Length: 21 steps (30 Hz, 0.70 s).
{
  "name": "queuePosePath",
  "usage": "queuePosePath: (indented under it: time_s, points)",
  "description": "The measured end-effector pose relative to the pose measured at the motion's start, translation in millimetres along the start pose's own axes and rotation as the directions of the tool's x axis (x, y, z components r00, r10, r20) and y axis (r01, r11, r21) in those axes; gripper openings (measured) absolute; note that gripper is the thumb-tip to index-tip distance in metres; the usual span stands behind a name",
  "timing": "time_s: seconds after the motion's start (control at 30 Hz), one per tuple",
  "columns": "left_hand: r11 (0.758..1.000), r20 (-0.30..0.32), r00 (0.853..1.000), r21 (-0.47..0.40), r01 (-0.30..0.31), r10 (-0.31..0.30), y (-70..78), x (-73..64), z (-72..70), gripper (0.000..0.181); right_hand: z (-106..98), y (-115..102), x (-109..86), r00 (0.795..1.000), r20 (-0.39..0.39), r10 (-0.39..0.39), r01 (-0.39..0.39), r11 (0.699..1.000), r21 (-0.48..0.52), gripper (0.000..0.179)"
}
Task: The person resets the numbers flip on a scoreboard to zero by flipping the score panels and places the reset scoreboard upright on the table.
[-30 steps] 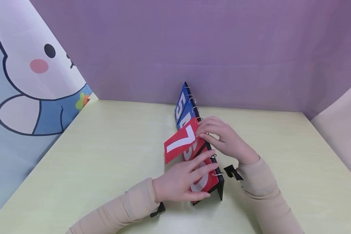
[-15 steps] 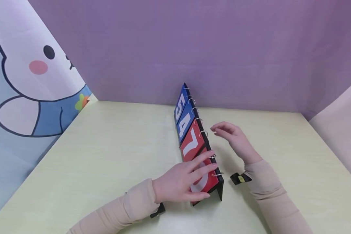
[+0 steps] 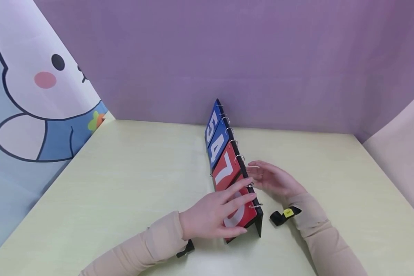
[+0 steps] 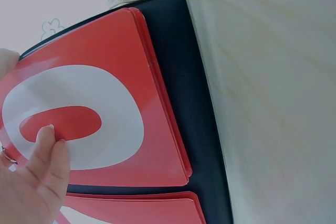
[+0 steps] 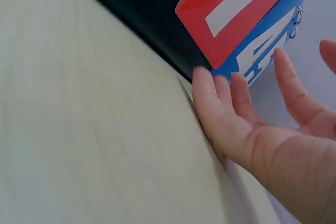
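A flip scoreboard with a black stand [image 3: 260,224] rises tent-like from the table, its cards hung on metal rings. Blue cards showing 5 [image 3: 211,124] and 4 [image 3: 217,147] sit at its far end, red cards with 7 [image 3: 224,172] and 0 [image 4: 94,87] nearer. Across the 0 card lies my left hand [image 3: 212,214], fingers spread toward the ringed top edge, thumb by the near side edge. My right hand [image 3: 274,180], fingers loosely bent, is on the other side of the board near its middle. In the right wrist view its fingertips are right at the board's lower edge.
The pale table [image 3: 141,172] reaches out on both sides of the scoreboard. A purple cloth [image 3: 207,57] hangs behind it, and a cartoon-printed cloth [image 3: 24,134] is at the left. Black straps [image 3: 284,215] are around the wrists.
The raised 7 card has come down flat, with the 4 card now fully visible. My right hand has let go of it, moved right, then lower behind the board. The left hand stays put.
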<state>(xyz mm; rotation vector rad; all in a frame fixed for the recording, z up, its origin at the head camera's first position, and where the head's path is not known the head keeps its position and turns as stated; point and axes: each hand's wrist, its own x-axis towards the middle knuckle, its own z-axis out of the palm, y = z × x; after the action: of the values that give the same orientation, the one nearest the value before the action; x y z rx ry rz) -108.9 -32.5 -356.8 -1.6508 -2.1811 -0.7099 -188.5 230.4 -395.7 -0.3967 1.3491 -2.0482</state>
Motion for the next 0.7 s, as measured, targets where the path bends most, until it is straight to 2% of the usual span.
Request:
queuePosePath:
  time_s: [0.07,0.17,0.3,0.37,0.47,0.57,0.7]
  points:
    - [1.0,-0.008,1.0,0.009,-0.006,0.006,-0.1,0.0,0.5,0.075,-0.1,3.0,-0.1,0.999,0.039,0.0,-0.002,0.999,0.051,0.042]
    - [1.0,-0.01,1.0,0.015,-0.011,0.011,-0.2,0.0,0.7,0.075,0.3,5.6,0.5,0.997,0.081,-0.011,0.006,0.998,0.066,0.047]
    - [1.0,-0.012,1.0,0.004,-0.006,0.006,0.2,-0.5,1.2,0.075,1.6,5.6,0.6,0.997,0.071,-0.008,0.004,0.998,0.058,0.048]
    - [1.0,-0.01,1.0,-0.006,0.0,0.0,0.6,-0.9,1.4,0.076,2.0,5.9,0.9,0.998,0.058,-0.009,0.007,0.999,0.031,0.046]
    - [1.0,-0.003,1.0,-0.014,0.011,-0.011,1.1,-1.7,1.4,0.077,1.9,7.8,2.3,0.998,0.06,-0.024,0.029,0.997,-0.075,0.041]
    - [1.0,0.003,1.0,-0.018,0.016,-0.016,1.1,-2.1,1.3,0.078,1.2,10.3,3.3,0.996,0.082,-0.046,0.06,0.982,-0.179,0.036]
    - [1.0,0.009,1.0,-0.022,0.019,-0.019,0.9,-1.7,0.9,0.078,1.4,10.9,2.4,0.993,0.082,-0.086,0.1,0.977,-0.186,0.035]
